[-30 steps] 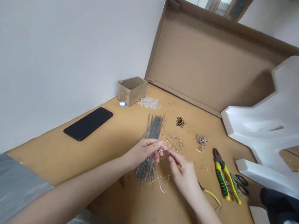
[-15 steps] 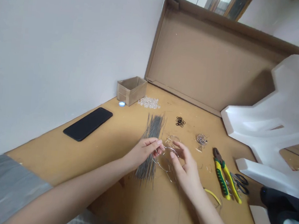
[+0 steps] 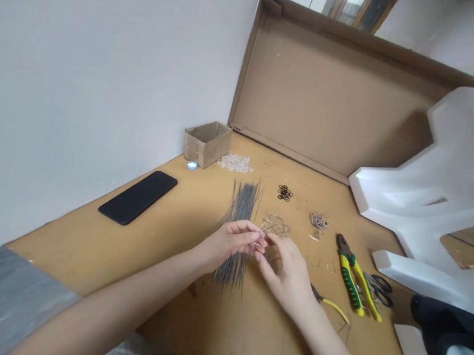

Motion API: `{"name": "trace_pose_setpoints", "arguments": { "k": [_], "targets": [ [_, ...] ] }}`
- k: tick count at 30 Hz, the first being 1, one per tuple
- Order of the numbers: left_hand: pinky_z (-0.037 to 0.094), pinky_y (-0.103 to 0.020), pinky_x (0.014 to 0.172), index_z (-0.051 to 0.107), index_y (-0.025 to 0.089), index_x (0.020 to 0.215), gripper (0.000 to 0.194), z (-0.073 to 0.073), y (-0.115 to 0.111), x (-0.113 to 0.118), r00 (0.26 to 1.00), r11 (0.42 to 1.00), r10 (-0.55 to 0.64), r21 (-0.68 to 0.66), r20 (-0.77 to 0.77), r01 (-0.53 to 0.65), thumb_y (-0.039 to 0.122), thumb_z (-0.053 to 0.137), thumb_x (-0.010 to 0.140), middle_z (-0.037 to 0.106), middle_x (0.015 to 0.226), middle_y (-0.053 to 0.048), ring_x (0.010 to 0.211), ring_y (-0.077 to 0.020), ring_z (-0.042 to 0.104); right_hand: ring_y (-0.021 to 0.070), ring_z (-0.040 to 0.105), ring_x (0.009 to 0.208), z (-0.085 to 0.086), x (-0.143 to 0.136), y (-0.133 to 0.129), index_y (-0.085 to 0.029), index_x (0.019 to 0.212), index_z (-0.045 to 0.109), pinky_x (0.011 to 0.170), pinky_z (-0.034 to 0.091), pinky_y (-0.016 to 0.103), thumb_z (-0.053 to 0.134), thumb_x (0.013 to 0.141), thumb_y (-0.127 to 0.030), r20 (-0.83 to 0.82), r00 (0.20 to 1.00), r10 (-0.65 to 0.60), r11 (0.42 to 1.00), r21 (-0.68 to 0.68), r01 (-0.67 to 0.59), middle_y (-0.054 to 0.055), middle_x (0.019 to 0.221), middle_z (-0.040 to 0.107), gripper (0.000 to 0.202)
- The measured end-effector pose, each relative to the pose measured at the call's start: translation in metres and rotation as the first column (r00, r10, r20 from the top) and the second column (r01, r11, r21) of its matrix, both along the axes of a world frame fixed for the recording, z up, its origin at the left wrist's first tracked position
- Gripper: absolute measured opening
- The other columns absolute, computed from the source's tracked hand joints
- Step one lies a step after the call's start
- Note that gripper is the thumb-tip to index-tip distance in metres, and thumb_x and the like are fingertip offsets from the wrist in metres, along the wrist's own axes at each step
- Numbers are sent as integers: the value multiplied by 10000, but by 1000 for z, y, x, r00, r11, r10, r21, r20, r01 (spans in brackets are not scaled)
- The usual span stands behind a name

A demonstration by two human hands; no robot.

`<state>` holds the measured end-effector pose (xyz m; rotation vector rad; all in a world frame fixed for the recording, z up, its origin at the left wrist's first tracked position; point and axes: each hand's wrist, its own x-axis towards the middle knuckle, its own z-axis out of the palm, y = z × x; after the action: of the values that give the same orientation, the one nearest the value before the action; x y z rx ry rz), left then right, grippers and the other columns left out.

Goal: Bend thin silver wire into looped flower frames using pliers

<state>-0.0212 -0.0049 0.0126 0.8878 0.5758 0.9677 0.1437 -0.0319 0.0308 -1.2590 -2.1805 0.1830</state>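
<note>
A thin shiny wire (image 3: pixel 260 245) is at the fingertips of both hands, above the table. The left hand (image 3: pixel 230 243) has its thumb pressed down on its fingers and seems to have the wire pinched there. The right hand (image 3: pixel 289 270) is half curled, its thumb and pointing finger a little apart, right up against the left fingertips. The wire is so small and blurry here that I can't tell if the right hand grips it too.

To do this bit well, I think the left pinch should be firm but not hard, because wire this thin could bend. Small, slow moves of the right fingers would be best, with the ends kept away from the skin.

A bundle of grey wires (image 3: pixel 246 198) lies under the left hand. Some wire loops (image 3: pixel 275 224) lie just past the fingers, with black rings (image 3: pixel 285 193) farther back. On the right are big pliers (image 3: pixel 347 276) with green and yellow handles, and scissors (image 3: pixel 385 284).

The table (image 3: pixel 262 344) is yellowy brown. Near the wall (image 3: pixel 95 72) are a black phone (image 3: pixel 138 197) and a little box (image 3: pixel 206 144). A big sheet of cardboard (image 3: pixel 330 97) stands at the back, and a white foam piece (image 3: pixel 392 188) is on the right.
</note>
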Motion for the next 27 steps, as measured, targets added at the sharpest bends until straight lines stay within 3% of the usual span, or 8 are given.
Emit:
{"name": "trace_pose_setpoints", "arguments": {
  "k": [3, 5, 8, 11, 18, 22, 25, 27],
  "targets": [
    [469, -303, 724, 606, 132, 821, 212, 2, -1, 0, 997, 997, -66, -26, 43, 67, 267, 688, 679, 648, 856, -53, 744, -152, 628, 206, 585, 845, -2, 0, 0, -235, 1049, 465, 769, 467, 358, 595, 744, -286, -159, 987, -19, 996, -84, 6, 58, 903, 604, 335],
    [469, -310, 735, 608, 130, 813, 207, 3, -3, 0, 995, 996, -84, -25, 44, 85, 248, 698, 668, 654, 835, -49, 762, -161, 636, 210, 579, 870, -1, 1, 0, -234, 1071, 433, 791, 472, 376, 633, 714, -301, -234, 972, -34, 998, -58, 21, 58, 908, 577, 415],
    [468, -327, 761, 613, 126, 813, 198, 3, -4, 1, 996, 997, -75, -9, 40, 75, 234, 698, 670, 659, 828, -48, 789, -176, 643, 264, 467, 1119, 1, 2, 0, -230, 1213, 359, 914, 409, 448, 653, 696, -298, -263, 964, -22, 995, 89, 47, 127, 1184, 461, 598],
    [473, -323, 751, 625, 127, 826, 188, 1, -5, 2, 994, 996, -90, -3, 62, 90, 222, 692, 678, 666, 848, -57, 807, -185, 643, 305, 268, 1281, 2, 1, 0, -254, 1292, 308, 988, 317, 516, 640, 706, -293, -145, 989, 7, 990, 140, 13, 127, 1394, 253, 675],
    [467, -314, 782, 654, 119, 887, 185, -5, -7, 4, 970, 978, -205, 3, 129, 207, 205, 654, 724, 668, 928, -93, 855, -188, 635, 261, 419, 1184, -4, 4, 2, -247, 1273, 369, 938, 407, 425, 593, 691, -208, -138, 988, 68, 996, 63, -59, 104, 1297, 423, 625],
    [462, -316, 768, 644, 116, 863, 181, 0, -7, 2, 984, 987, -160, 46, 75, 157, 250, 635, 742, 660, 885, -84, 823, -181, 630, 263, 431, 1156, -1, 9, 5, -239, 1230, 425, 906, 413, 411, 592, 675, -188, -246, 965, 93, 996, 7, -94, 98, 1254, 462, 582],
    [452, -271, 678, 624, 112, 799, 194, 3, -3, -1, 997, 996, -66, 70, 28, 64, 300, 579, 783, 635, 752, -53, 691, -133, 604, 256, 489, 1084, 3, 14, 8, -239, 1212, 443, 847, 440, 393, 587, 719, -264, -499, 862, 88, 950, -219, -224, 100, 1257, 463, 515],
    [437, -256, 646, 601, 121, 802, 199, 3, -2, -3, 1000, 995, -3, 95, -5, 4, 314, 555, 797, 615, 727, -37, 651, -116, 576, 252, 531, 1030, 5, 15, 10, -244, 1205, 445, 815, 453, 402, 519, 772, -355, -728, 685, 22, 813, -386, -436, 102, 1251, 478, 453]
  ]
}}
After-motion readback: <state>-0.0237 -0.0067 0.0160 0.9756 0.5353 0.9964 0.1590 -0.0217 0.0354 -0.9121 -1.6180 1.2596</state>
